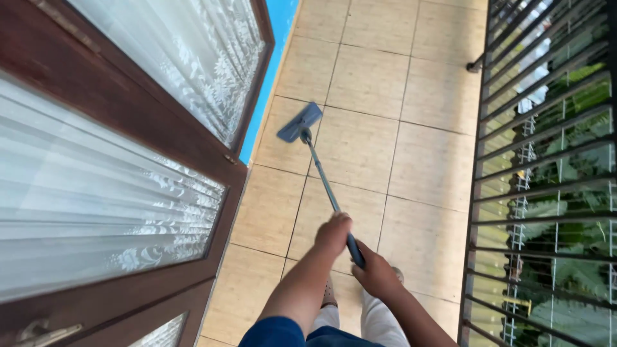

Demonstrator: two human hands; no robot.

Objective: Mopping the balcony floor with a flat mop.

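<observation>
A flat mop with a blue-grey rectangular head (299, 122) rests on the beige tiled floor (366, 83), its head near the left wall. Its thin metal pole (321, 177) slants down toward me. My left hand (334, 232) is closed around the pole higher up. Just below it, my right hand (374, 275) grips the dark blue handle end (355, 249). Both arms reach forward from the bottom of the view, above my light trousers and blue sleeve.
A dark wooden door (128, 122) with glass panes and white lace curtains fills the left side. A blue wall strip (273, 58) runs beyond it. A black metal railing (540, 173) with greenery behind it lines the right edge.
</observation>
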